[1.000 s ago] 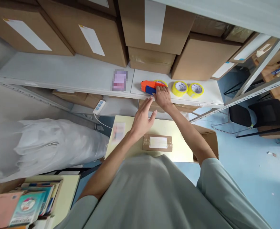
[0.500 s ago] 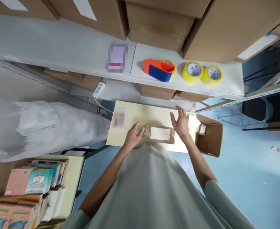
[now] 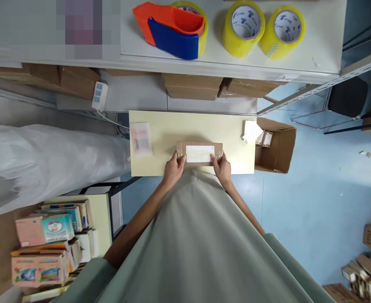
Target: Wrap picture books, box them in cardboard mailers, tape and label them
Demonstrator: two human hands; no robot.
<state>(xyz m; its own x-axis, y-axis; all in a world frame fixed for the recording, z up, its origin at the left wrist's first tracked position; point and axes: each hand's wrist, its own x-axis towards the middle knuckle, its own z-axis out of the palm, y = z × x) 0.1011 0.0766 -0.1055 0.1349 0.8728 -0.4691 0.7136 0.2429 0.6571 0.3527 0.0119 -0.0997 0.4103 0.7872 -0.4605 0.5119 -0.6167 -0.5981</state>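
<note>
A small brown cardboard box (image 3: 199, 164) with a white label (image 3: 200, 154) on its top lies across the pale yellow table (image 3: 160, 126), close to my body. My left hand (image 3: 174, 169) grips its left end, thumb on top. At the right end my right hand (image 3: 222, 170) holds it too, with the thumb on the label's edge. The fingers under the box are partly hidden. White papers (image 3: 251, 131) lie at the table's right side, and a printed sheet (image 3: 141, 139) is at the left.
An open carton (image 3: 278, 147) with small packages stands right of the table. On the shelf above are an orange and blue tape dispenser (image 3: 175, 31) and two yellow tape rolls (image 3: 244, 29). White plastic wrap (image 3: 55, 160) and stacked books (image 3: 46, 235) are at the left.
My right hand has come down from above the table onto the box's right end. My left hand has closed on the left end. The view has shifted, and the shelf looks closer.
</note>
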